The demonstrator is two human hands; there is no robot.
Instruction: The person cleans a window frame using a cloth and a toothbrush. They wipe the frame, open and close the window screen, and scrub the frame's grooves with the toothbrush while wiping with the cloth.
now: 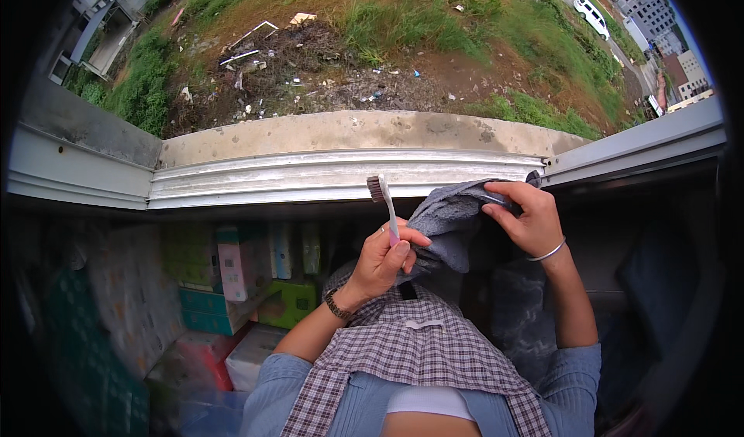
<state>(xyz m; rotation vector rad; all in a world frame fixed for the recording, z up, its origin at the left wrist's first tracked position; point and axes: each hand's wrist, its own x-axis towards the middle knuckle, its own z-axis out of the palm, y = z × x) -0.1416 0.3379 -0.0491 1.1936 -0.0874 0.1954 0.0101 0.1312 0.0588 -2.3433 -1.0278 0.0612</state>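
A toothbrush (390, 207) with dark bristles and a white and pink handle stands upright in my left hand (386, 257), its head pointing toward the window. Between my hands hangs a grey cloth (447, 222). My right hand (529, 213) pinches the cloth's far right end between thumb and fingers; a dark edge of it sticks out past the fingertips. The left fingers also touch the cloth's near side, though how firmly they hold it is hidden. Both hands are just inside the white sliding-window track (325, 175).
A concrete ledge (349, 129) lies beyond the track, with littered, grassy ground (325, 76) below outside. White frame sides (75, 164) bound the opening. Stacked boxes (232, 268) and packages stand at my left. A checked apron (418, 344) covers my front.
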